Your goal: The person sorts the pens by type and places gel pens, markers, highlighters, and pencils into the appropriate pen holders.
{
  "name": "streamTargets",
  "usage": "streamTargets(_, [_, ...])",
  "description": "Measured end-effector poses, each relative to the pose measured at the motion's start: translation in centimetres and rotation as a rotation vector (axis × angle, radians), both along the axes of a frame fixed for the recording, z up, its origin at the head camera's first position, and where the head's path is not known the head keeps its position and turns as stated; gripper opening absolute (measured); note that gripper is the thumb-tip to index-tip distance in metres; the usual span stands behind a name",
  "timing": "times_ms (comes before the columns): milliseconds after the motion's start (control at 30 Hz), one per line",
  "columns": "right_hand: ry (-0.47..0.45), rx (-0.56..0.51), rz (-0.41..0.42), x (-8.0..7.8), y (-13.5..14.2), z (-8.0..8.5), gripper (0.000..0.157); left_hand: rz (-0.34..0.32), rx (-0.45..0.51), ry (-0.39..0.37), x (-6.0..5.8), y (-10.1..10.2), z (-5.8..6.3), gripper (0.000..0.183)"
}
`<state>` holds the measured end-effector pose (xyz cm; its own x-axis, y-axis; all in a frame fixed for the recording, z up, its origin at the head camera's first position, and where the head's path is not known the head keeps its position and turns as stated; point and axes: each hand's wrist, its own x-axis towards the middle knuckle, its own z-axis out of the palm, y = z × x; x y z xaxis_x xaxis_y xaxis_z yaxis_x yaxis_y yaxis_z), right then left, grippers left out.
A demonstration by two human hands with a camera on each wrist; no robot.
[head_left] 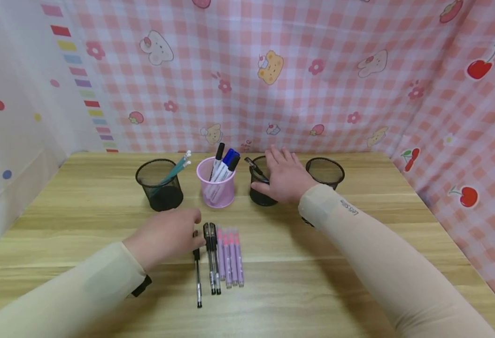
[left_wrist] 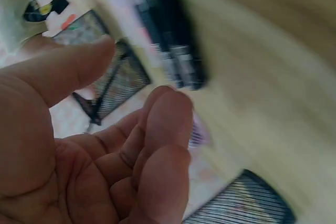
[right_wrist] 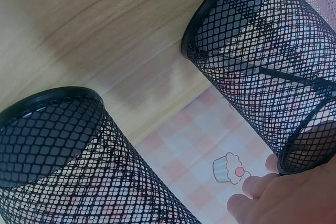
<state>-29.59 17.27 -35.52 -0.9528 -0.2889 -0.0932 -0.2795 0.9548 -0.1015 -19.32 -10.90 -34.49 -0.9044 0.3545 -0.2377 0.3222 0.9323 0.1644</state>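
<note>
My left hand [head_left: 167, 237] is over the table, thumb and fingers apart around the top of a black-gripped clear pen [head_left: 198, 277]. In the left wrist view nothing sits between the thumb and the bent fingers [left_wrist: 168, 124]. Two similar pens [head_left: 212, 258] lie just right of it, beside several purple pens with pink tops [head_left: 230, 258]. My right hand [head_left: 287, 176] rests over the rim of a black mesh pen cup [head_left: 263, 196], fingers extended at its far side and thumb at the front. One black pen [head_left: 256, 166] leans inside that cup.
A pink mesh cup [head_left: 218, 199] with several markers [head_left: 226, 169] stands left of the right hand. Farther left, another black mesh cup [head_left: 165, 197] holds teal sticks with white tops [head_left: 175, 170]. A third black cup [head_left: 325, 173] stands behind the right wrist. A checked cloth [head_left: 239, 103] hangs behind.
</note>
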Motion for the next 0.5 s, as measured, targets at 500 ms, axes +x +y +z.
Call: streamTargets(500, [0.013, -0.019, -0.007, -0.2, 0.1, -0.3, 0.104, -0.027, -0.033, -0.029, 1.0, -0.9, -2.3, 0.053])
